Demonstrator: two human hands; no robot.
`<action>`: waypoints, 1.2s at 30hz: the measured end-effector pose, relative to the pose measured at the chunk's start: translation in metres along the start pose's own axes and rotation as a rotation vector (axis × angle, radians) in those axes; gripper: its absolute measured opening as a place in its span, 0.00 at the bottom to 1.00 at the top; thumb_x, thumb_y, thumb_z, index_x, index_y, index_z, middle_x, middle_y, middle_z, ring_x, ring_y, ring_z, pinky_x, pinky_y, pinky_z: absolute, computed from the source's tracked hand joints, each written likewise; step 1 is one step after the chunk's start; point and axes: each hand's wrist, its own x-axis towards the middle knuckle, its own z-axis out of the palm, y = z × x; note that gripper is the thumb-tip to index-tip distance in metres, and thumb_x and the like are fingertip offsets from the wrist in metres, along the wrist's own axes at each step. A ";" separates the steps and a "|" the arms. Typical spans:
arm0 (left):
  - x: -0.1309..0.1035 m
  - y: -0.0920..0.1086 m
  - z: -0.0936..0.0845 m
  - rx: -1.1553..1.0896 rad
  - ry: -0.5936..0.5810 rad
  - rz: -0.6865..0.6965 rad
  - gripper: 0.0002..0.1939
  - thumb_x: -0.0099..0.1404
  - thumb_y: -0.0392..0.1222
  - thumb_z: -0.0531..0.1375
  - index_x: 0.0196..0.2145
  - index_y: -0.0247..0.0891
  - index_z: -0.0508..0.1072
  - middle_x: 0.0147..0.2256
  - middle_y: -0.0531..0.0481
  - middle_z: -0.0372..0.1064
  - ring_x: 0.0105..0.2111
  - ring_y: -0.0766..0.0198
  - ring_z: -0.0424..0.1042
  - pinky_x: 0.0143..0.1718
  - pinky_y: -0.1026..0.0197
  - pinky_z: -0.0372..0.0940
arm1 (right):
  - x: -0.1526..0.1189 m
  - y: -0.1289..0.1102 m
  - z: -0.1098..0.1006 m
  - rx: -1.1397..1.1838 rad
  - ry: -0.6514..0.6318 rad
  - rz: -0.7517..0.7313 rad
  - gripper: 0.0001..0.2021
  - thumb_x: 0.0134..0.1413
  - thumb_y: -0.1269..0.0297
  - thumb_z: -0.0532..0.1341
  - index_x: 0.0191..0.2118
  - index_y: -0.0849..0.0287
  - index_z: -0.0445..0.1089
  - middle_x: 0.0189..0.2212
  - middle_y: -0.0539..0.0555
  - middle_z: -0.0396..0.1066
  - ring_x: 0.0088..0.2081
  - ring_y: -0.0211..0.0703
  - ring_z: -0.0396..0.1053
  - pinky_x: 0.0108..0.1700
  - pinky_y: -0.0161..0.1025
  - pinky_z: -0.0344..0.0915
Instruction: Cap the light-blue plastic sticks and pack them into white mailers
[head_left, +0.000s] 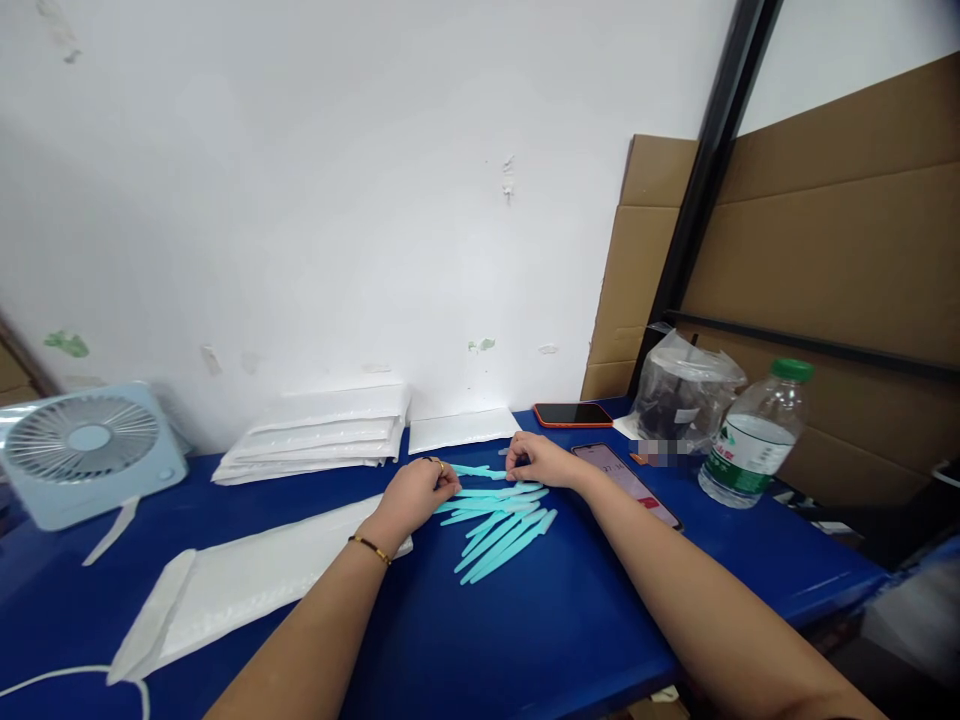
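A: Where are the sticks? 
B: Teal plastic sticks (501, 518) fanned on the blue table (525, 640); left hand (415, 493) and right hand (537, 461) pinch one stick's ends.
A: Handling? 
B: Probably light, stiff, slippery; grasp by the ends.

The near middle of the table (525, 640) lies bare between the two forearms, so a hand can pass there freely. To the left, a white padded envelope (247, 580) lies across the way, with a stack of envelopes (315, 435) and a fan (86, 450) behind it. To the right, two phones (626, 480) lie flat, and a water bottle (754, 435) and a wrapped roll (682, 395) stand upright, blocking the far corner.
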 end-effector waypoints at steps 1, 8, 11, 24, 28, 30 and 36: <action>0.000 0.000 0.000 0.011 0.005 -0.018 0.11 0.59 0.48 0.54 0.30 0.41 0.72 0.30 0.51 0.69 0.31 0.63 0.68 0.31 0.64 0.57 | 0.000 -0.002 0.000 0.001 0.002 -0.012 0.07 0.44 0.61 0.64 0.29 0.58 0.73 0.33 0.52 0.63 0.37 0.40 0.63 0.39 0.35 0.56; 0.004 -0.003 -0.002 0.156 0.153 -0.075 0.11 0.61 0.47 0.53 0.38 0.43 0.71 0.34 0.50 0.67 0.34 0.62 0.68 0.32 0.64 0.57 | 0.001 -0.012 0.001 -0.073 0.043 -0.061 0.05 0.45 0.62 0.64 0.29 0.57 0.73 0.34 0.51 0.63 0.38 0.40 0.62 0.44 0.40 0.54; 0.005 -0.010 -0.003 0.220 0.094 -0.059 0.10 0.61 0.44 0.52 0.29 0.42 0.72 0.32 0.50 0.67 0.33 0.63 0.68 0.32 0.63 0.57 | 0.001 -0.009 0.001 -0.103 0.071 -0.038 0.04 0.46 0.63 0.64 0.28 0.58 0.72 0.34 0.51 0.63 0.38 0.40 0.63 0.43 0.40 0.54; 0.001 -0.008 -0.010 0.021 -0.046 -0.059 0.12 0.53 0.53 0.57 0.27 0.43 0.74 0.29 0.52 0.65 0.29 0.63 0.66 0.27 0.64 0.55 | -0.001 -0.023 0.002 -0.058 -0.066 -0.025 0.08 0.42 0.57 0.65 0.28 0.56 0.74 0.33 0.51 0.65 0.38 0.42 0.63 0.44 0.39 0.55; 0.003 -0.014 -0.009 0.003 -0.067 -0.123 0.11 0.53 0.51 0.58 0.25 0.41 0.73 0.26 0.52 0.66 0.26 0.64 0.66 0.25 0.64 0.54 | 0.000 -0.012 -0.001 0.025 -0.066 0.014 0.09 0.42 0.58 0.65 0.27 0.59 0.74 0.34 0.52 0.65 0.36 0.40 0.64 0.37 0.33 0.58; 0.003 -0.019 -0.009 0.011 -0.035 -0.163 0.12 0.53 0.51 0.58 0.26 0.41 0.73 0.26 0.52 0.66 0.26 0.64 0.66 0.24 0.65 0.53 | -0.002 -0.004 -0.006 0.041 -0.003 0.077 0.10 0.42 0.57 0.64 0.27 0.60 0.74 0.33 0.52 0.64 0.34 0.39 0.64 0.34 0.33 0.59; 0.000 -0.016 -0.013 -0.031 0.039 -0.163 0.16 0.53 0.55 0.57 0.32 0.41 0.72 0.29 0.52 0.66 0.28 0.64 0.66 0.26 0.64 0.55 | -0.017 0.003 -0.027 0.080 -0.056 0.103 0.14 0.42 0.53 0.63 0.30 0.60 0.75 0.33 0.53 0.67 0.33 0.39 0.65 0.34 0.33 0.59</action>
